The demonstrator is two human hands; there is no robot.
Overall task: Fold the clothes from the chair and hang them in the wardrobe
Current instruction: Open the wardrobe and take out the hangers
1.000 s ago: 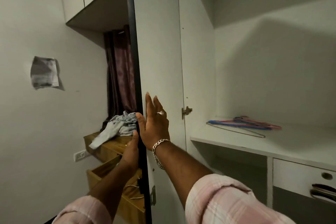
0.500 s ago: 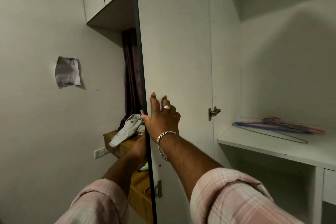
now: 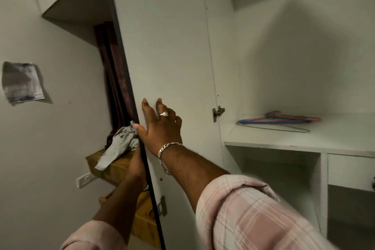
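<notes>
The wardrobe door (image 3: 168, 57) is pressed by the flat, straight-fingered right hand (image 3: 161, 128); the left hand (image 3: 136, 165), its grip unreadable, is nearer the grey clothes (image 3: 121, 144) at ten o'clock.

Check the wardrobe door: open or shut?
Open. The wardrobe door is swung out, exposing the shelf with hangers.

Dim, soft-shadowed indoor light; motion blur, wide-angle distortion.
</notes>
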